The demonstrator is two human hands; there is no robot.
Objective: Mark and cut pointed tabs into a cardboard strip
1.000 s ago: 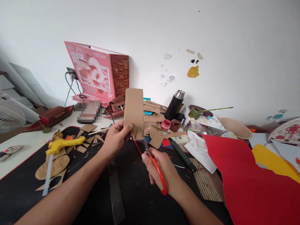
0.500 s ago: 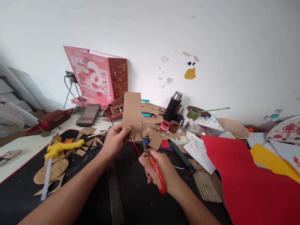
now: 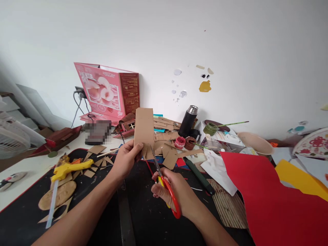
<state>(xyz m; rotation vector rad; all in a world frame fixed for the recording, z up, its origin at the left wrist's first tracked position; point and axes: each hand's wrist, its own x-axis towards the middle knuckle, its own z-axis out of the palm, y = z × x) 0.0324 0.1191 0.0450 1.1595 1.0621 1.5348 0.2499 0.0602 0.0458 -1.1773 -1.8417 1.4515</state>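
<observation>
My left hand (image 3: 128,155) pinches the lower left edge of a tall brown cardboard piece (image 3: 144,126), thumb in front, and holds it upright above the table. My right hand (image 3: 171,189) is closed round the red and yellow handles of a pair of scissors (image 3: 171,198). Its blades point up and meet the lower right part of the cardboard, where short slits show near the bottom edge. Part of the blades is hard to tell from the cardboard behind. Below my hands a dark metal ruler (image 3: 125,215) lies on the black cutting mat (image 3: 151,225).
To the left lie a yellow glue gun (image 3: 73,168) and cardboard scraps (image 3: 96,149). Behind stand a pink box (image 3: 104,90) and a black thermos (image 3: 188,120). Right are paint jars (image 3: 180,142), a green utility knife (image 3: 198,176), corrugated cardboard (image 3: 228,205) and red paper (image 3: 276,198).
The scissor handles have spread a little as my right thumb moved away from the fingers. The whole view has shifted slightly, so everything sits lower. My left hand keeps its hold on the cardboard.
</observation>
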